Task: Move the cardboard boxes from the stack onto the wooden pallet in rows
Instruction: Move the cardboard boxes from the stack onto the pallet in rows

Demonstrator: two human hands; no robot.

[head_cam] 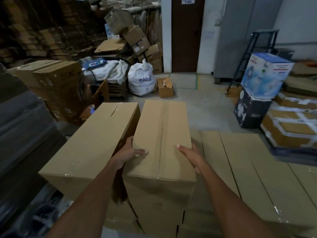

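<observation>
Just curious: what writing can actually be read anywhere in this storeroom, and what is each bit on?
"eko": blue letters on the white sack; its ending and the small print below are blurred.
"RESTRICTED IT AREA": apparently, on the door sign, cut by the frame's top.
Blue fan box: red print, too blurred.
Brown carton at left: dark letters, unreadable.
Middle cardboard box: no print shows.

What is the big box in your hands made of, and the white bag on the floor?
The box looks like brown cardboard, matte, with a flap seam down its top. The white bag seems to be thin plastic or woven sacking: crinkled, tied at the top, blue print.
</observation>
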